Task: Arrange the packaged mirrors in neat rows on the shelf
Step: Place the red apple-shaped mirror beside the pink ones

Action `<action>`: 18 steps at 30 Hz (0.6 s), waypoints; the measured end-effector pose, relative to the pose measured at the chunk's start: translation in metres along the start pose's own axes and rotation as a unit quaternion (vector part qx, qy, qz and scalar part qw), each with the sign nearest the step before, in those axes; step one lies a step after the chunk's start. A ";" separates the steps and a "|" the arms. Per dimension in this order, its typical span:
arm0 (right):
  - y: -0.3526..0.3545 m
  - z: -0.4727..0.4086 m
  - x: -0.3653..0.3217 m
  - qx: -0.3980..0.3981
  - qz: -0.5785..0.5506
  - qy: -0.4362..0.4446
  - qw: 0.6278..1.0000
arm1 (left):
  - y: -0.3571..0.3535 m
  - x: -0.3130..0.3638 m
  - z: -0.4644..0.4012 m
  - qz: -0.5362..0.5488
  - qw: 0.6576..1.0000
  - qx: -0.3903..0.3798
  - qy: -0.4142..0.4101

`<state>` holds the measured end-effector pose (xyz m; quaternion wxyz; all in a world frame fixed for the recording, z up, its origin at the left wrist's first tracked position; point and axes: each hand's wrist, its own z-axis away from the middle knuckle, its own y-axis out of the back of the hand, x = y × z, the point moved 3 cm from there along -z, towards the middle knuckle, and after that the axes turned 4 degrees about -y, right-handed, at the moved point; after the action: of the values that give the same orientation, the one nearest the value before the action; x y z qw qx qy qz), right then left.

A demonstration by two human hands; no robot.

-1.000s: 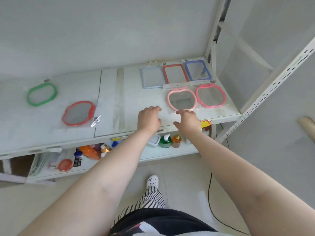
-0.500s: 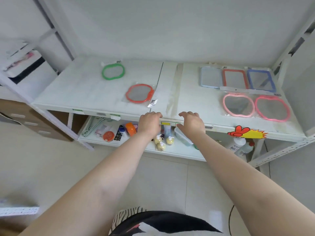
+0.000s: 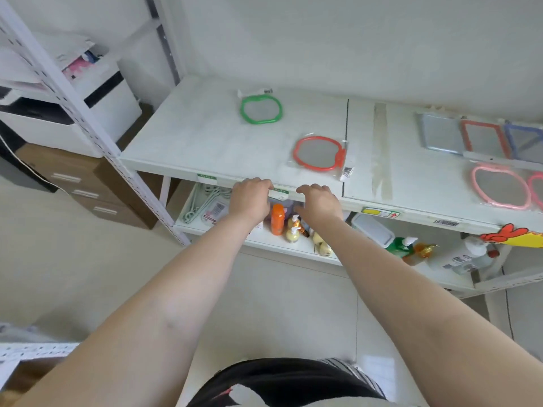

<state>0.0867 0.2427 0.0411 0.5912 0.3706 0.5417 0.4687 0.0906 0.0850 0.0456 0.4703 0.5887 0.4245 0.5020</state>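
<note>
Both the left hand [image 3: 249, 198] and right hand [image 3: 318, 201] rest empty, fingers curled, on the white shelf's [image 3: 205, 136] front edge, just before the red-framed apple-shaped mirror in clear plastic wrap [image 3: 319, 153], likely light, stiff, slippery and breakable, best gripped by its frame.

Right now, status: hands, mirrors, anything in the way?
Left hand, right hand empty at shelf edge. Red mirror, green mirror loose, apart from the rows. Path clear.

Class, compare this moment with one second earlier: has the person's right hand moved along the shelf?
Yes. The right hand has moved left along the shelf's front edge: earlier it sat just before the pink mirror, now it is near the red-orange mirror.
</note>
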 end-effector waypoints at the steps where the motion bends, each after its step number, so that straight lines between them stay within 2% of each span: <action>1: -0.002 -0.002 -0.009 0.003 0.000 -0.006 1.000 | 0.004 -0.010 -0.002 0.000 1.000 0.001 -0.003; 7: -0.006 -0.020 -0.032 0.010 0.014 -0.036 0.999 | 0.011 -0.046 -0.025 0.016 1.000 0.004 -0.012; 18: -0.013 -0.114 -0.058 -0.002 0.002 -0.011 1.000 | 0.010 -0.083 -0.087 -0.003 1.000 -0.021 -0.009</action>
<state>-0.0221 0.1755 0.0301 0.5967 0.3755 0.5333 0.4674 -0.0062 0.0130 0.0438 0.4880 0.5820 0.4109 0.5043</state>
